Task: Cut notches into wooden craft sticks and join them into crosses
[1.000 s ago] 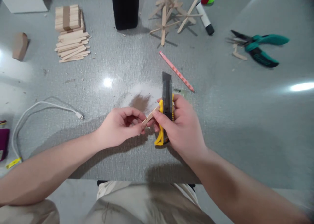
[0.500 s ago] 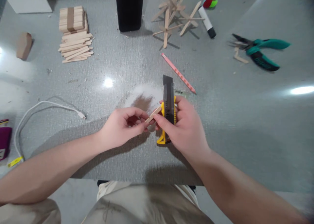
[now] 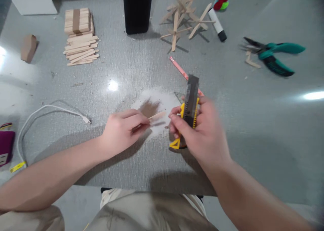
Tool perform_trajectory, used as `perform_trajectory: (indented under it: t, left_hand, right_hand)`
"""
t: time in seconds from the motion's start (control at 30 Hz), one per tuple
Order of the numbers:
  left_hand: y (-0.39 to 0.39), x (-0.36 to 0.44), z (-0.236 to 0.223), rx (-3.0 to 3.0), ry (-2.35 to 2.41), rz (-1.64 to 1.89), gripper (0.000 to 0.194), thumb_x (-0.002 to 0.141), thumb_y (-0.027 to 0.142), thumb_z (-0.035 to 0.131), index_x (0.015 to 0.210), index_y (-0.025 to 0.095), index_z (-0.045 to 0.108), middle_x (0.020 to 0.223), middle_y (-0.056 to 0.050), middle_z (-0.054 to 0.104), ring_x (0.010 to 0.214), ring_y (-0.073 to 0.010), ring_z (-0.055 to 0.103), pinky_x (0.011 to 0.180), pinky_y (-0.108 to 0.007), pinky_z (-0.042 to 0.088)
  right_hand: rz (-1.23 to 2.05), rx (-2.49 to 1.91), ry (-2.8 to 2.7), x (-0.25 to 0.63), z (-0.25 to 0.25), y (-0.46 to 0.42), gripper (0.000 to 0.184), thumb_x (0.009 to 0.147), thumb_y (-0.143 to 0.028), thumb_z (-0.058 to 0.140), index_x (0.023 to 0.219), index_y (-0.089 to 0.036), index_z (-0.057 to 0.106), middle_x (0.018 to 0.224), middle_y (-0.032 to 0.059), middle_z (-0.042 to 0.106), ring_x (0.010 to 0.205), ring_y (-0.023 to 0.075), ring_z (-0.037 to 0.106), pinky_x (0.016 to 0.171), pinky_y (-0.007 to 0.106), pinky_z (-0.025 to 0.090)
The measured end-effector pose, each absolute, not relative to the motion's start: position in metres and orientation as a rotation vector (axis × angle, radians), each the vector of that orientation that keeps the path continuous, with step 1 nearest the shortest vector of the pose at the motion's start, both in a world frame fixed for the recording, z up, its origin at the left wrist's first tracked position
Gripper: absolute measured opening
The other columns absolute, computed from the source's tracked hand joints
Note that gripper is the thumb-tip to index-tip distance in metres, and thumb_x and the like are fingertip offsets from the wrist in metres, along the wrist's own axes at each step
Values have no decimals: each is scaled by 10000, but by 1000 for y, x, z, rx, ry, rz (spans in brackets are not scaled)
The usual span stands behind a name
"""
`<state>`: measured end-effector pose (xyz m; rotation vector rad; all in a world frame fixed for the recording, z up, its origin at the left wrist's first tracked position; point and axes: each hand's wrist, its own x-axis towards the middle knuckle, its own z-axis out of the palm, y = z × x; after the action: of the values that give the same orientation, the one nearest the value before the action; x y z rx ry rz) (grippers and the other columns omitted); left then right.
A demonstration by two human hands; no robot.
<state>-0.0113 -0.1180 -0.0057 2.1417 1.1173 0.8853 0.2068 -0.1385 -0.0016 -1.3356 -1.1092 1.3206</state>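
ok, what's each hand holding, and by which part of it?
Left hand: a wooden stick, by its left end. Right hand: a utility knife, by its yellow-edged handle.

I note moderately bright, cool light, its reflections suggesting overhead sources. The grey tabletop [image 3: 253, 109] returns a compact glare spot [image 3: 113, 85] beyond and left of the left fingers [image 3: 138, 117], with others far off to either side. Soft shadows trail below the left forearm [image 3: 71, 160]; a broader one lies nearside of the fingers. Right hand [image 3: 204, 131] and cutter [image 3: 191, 101]: blurred outlines. Pliers [image 3: 265, 54], far right beyond the fingers: smeared at the tips.
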Motion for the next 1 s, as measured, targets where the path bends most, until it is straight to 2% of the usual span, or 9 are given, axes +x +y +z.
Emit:
perform_trajectory:
  t: [0.17,0.33,0.43,0.53,0.6,0.7,0.8,0.9,1.0]
  left_hand:
    - [-114,-15,-13,2365,1123,788,108,976,168,617,948,150,720,865,-35,750,704,-122,693,595,-223,494]
    - [-102,-17,-18,2519,1023,771,185,1032,184,545,949,172,711,841,-6,771,803,-137,730,713,-255,541]
    - [-100,-18,-15,2632,1041,751,202,1035,160,516,1010,186,715,956,-29,784,964,-188,718,830,-327,532]
    - [-107,-16,-8,2765,1082,656,190,1032,231,545,1094,162,712,958,-71,744,820,-207,665,713,-353,485]
    - [-114,-13,-5,2829,1067,549,303,1034,389,569,1163,149,703,956,-90,718,783,-230,644,665,-366,474]
    - [-122,-9,-6,2883,1024,398,587,974,625,576,1288,135,653,1138,-146,695,1011,-321,664,799,-440,532]
    - [-122,-10,-11,2891,994,293,752,961,711,504,1387,95,571,1370,-223,598,1317,-411,548,1015,-528,498]
    - [-117,-14,-16,2841,983,281,793,963,745,442,1360,70,562,1457,-288,505,1396,-444,483,1099,-574,451]
    - [-113,-16,-18,2817,924,342,758,955,761,433,1364,137,563,1431,-279,498,1391,-442,485,1115,-611,430]
  right_hand:
    - [1305,-1271,-1128,216,3,-139,505,938,-206,655,1286,-412,353,1039,-44,681,572,111,638,495,261,576]
    - [1340,-1284,-1222,222,3,-141,133,991,-317,618,1116,-326,661,1111,16,695,846,193,780,621,298,664]
    - [1413,-1240,-1052,226,7,-138,169,979,-376,591,1048,-318,735,1012,32,773,823,230,792,607,335,661]
    - [1439,-1174,-939,230,11,-132,211,923,-423,605,1006,-304,757,951,56,811,740,248,773,573,370,623]
    - [1398,-1128,-919,231,12,-129,228,864,-457,660,1009,-308,755,950,54,815,718,240,755,546,354,581]
    - [1230,-1107,-904,229,9,-127,241,775,-359,762,1011,-329,724,914,14,807,663,198,710,508,315,502]
    - [1034,-1115,-922,223,7,-127,320,721,-233,811,996,-333,682,832,-31,770,619,161,633,543,299,462]
    - [964,-1104,-973,221,12,-129,318,696,-263,870,920,-315,649,681,-75,642,597,143,554,591,293,445]
    - [939,-1126,-1058,230,21,-135,269,739,-359,876,817,-275,632,635,-69,539,589,143,517,655,329,463]
